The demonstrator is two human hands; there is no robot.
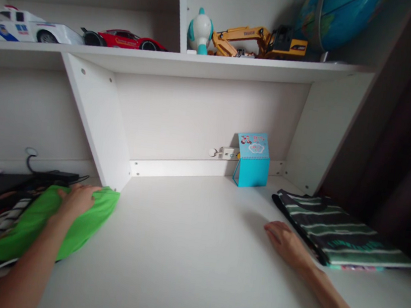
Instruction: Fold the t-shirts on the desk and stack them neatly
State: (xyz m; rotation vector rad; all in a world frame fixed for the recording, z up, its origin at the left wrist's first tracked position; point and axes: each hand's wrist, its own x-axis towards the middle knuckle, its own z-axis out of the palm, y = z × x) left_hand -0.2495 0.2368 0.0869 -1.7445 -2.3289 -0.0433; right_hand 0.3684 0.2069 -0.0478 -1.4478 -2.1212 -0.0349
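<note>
My left hand (76, 198) rests palm down on a bright green cloth (79, 231) at the left of the white desk (186, 251); its fingers curl over the cloth's top edge. The green cloth lies on a pile of other clothes, one of them striped (6, 222). My right hand (284, 241) lies flat on the desk with its fingers stretched out, holding nothing. It sits just left of a folded dark shirt with green and white stripes (334, 230), close to its edge.
A small blue stand-up card (252, 160) stands at the back wall by a white socket (228, 153). A dark laptop and cable (7, 182) lie at far left. The upper shelf holds toy cars (122, 39), a yellow excavator (260, 41) and a globe (338, 15).
</note>
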